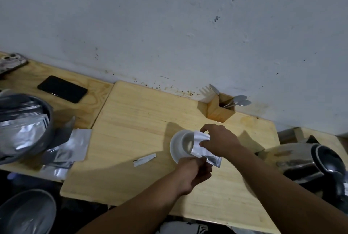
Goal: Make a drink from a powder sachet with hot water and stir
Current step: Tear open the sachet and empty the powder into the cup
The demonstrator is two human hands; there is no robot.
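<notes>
Wooden table (131,120), both hands' fingers pinched on silver sachet (202,149) tilted over white cup (178,145).

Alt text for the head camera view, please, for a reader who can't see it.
Both hands, left hand and right hand, hold a silver sachet tipped over a white cup on a wooden table. A torn strip lies left; a kettle stands right.

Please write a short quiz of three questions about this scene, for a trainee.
1. True or false: the silver sachet is held over the white cup.
2. Which hands hold the sachet? A) left only B) right only C) both
3. Name what stands in the wooden holder by the wall.

Key: 1 true. 2 C: left hand and right hand. 3 spoons and forks.
</notes>
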